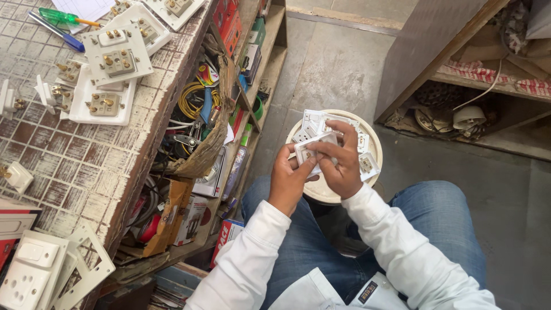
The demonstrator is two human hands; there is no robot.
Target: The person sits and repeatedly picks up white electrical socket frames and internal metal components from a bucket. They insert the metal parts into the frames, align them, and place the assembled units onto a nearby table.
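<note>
Both hands meet over a round white container point(374, 144) on the floor between my knees. My left hand point(288, 179) grips a white switch plate point(314, 144) from below, its back with a brass-screw module facing up. My right hand point(343, 162) pinches the same plate from above, fingers curled over its top edge. Several more white switch and socket parts point(365, 165) lie in the container under the hands.
A tiled workbench point(69, 155) at left carries several white switch plates point(117, 54) with brass terminals, a green screwdriver point(63, 17) and a blue pen point(56, 33). Under it, shelves hold yellow wire point(192, 100), pliers and boxes. A wooden shelf unit point(459, 74) stands at right.
</note>
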